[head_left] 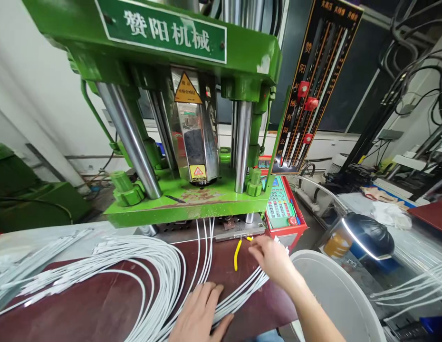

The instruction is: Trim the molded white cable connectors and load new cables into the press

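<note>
My left hand (199, 313) lies flat, fingers together, on a bundle of white cables (153, 275) spread over the dark red table (100, 304). My right hand (273, 259) reaches toward the metal mould plate (238, 232) under the green press (185, 190), its fingertips at a pair of yellow-handled cutters (237, 254); I cannot tell whether it grips them. Three white cables (206, 237) run from the table into the mould.
A red control box with a keypad (282, 209) sits right of the press. A white bucket (335, 294) stands at the table's right edge. A lit desk lamp (363, 235) and more white cables (413, 289) lie farther right.
</note>
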Motion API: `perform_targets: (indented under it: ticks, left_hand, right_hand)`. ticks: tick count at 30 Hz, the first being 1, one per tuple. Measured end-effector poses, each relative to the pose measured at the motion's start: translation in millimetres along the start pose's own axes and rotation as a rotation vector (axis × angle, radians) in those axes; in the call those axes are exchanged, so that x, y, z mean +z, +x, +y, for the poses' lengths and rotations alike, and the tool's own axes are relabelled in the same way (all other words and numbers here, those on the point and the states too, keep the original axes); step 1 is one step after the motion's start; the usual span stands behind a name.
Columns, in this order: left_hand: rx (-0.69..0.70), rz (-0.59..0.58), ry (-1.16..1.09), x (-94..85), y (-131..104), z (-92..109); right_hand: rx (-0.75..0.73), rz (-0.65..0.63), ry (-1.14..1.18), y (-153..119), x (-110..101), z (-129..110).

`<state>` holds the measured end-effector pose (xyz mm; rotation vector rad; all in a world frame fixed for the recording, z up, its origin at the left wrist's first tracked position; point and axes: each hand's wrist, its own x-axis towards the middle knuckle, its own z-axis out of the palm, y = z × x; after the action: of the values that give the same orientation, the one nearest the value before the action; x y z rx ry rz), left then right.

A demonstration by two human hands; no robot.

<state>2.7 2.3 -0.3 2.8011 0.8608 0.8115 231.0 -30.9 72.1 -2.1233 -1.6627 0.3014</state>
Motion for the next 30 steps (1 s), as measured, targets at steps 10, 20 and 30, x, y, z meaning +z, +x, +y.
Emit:
perform_targets:
  ticks: [10,20,30]
  left_hand:
    - [-0.010,-0.095,0.126,6.6,-4,11]
    - [0.105,-0.105,0.118,6.6,7,19]
    - [-0.090,-0.189,-0.248,-9.1,14,19]
  right_hand:
    - [-0.171,-0.065,-0.149,65,26,31]
    - [-0.232,-0.057,-0.107,46,22,34]
    - [-0.079,0.128,0.424,-23,-33,38]
